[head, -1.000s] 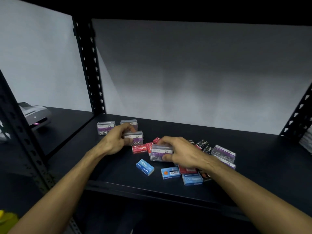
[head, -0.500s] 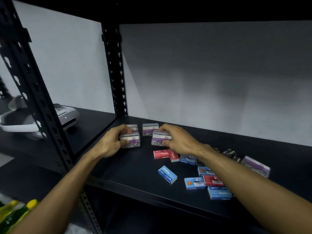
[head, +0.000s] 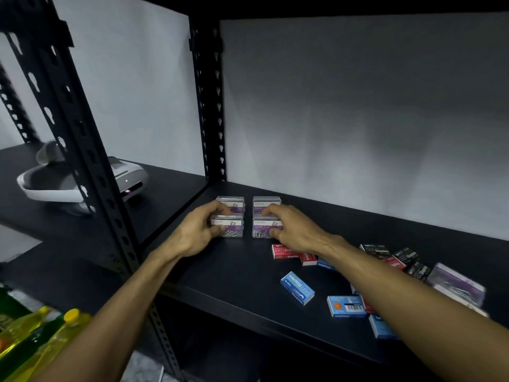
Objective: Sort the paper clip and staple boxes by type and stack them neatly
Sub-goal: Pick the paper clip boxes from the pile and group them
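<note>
Several clear paper clip boxes with purple labels stand in a square on the black shelf point(head: 234, 274) near its back left corner. My left hand point(head: 197, 232) grips the front left box point(head: 230, 226). My right hand point(head: 296, 230) grips the front right box point(head: 263, 228). Behind them stand two more paper clip boxes, one on the left point(head: 232, 203) and one on the right point(head: 265, 203). To the right lie loose staple boxes: red point(head: 283, 250), blue point(head: 297, 288), black point(head: 377, 250). More clear paper clip boxes point(head: 457, 282) lie at the far right.
A black slotted upright point(head: 68, 128) stands at the shelf's front left, another upright point(head: 209, 106) at the back corner. A white and grey device point(head: 82, 183) sits on the neighbouring shelf to the left. Yellow bottles point(head: 55, 334) stand below at the left.
Both hands have slid their paper clip boxes toward the back left, lining them up in front of the two rear boxes. The view has shifted left.
</note>
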The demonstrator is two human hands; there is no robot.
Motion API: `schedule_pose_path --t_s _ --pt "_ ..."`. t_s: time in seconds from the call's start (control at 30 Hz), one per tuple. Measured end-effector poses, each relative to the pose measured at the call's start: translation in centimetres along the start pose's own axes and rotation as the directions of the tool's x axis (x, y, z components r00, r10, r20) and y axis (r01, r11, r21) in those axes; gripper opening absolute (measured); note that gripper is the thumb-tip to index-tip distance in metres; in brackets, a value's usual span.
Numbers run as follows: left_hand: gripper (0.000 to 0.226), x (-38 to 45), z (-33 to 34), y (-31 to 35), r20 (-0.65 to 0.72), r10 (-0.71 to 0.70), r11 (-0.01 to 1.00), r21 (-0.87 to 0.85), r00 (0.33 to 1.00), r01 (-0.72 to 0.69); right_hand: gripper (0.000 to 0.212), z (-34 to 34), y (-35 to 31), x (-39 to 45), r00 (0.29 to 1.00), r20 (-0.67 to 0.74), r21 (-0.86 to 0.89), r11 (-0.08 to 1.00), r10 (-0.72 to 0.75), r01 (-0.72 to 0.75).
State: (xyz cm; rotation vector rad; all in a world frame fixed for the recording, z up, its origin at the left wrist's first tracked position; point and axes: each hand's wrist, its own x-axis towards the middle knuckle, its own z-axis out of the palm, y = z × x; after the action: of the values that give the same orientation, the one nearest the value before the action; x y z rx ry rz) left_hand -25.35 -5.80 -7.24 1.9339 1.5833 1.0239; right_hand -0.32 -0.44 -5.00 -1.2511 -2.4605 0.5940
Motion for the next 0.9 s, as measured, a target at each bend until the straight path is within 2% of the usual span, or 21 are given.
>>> schedule_pose_path --t_s 0.3,0.67,0.77,0.9 --pt "0.035 0.6 0.3 -1.0 -0.037 0.002 0.999 0.046 0.999 0.0 0.046 0.1 0.2 0.1 1.0 0.011 -0.006 1.0 -0.005 0.005" --pt "0.031 0.4 0.1 -0.6 -0.046 -0.014 1.0 0.002 0.999 0.014 0.052 0.4 0.4 0.1 0.998 -0.046 -0.041 0.999 -0.035 0.033" --pt "0.029 0.4 0.0 -0.1 -0.086 -0.018 1.0 0.016 0.996 0.02 0.06 0.2 0.4 -0.3 0.995 -0.086 -0.082 0.996 -0.039 0.032" --pt "0.027 0.6 -0.4 1.4 -0.183 0.034 0.991 0.133 0.982 -0.009 0.06 -0.7 0.6 -1.3 0.989 -0.139 -0.074 0.997 -0.047 0.036"
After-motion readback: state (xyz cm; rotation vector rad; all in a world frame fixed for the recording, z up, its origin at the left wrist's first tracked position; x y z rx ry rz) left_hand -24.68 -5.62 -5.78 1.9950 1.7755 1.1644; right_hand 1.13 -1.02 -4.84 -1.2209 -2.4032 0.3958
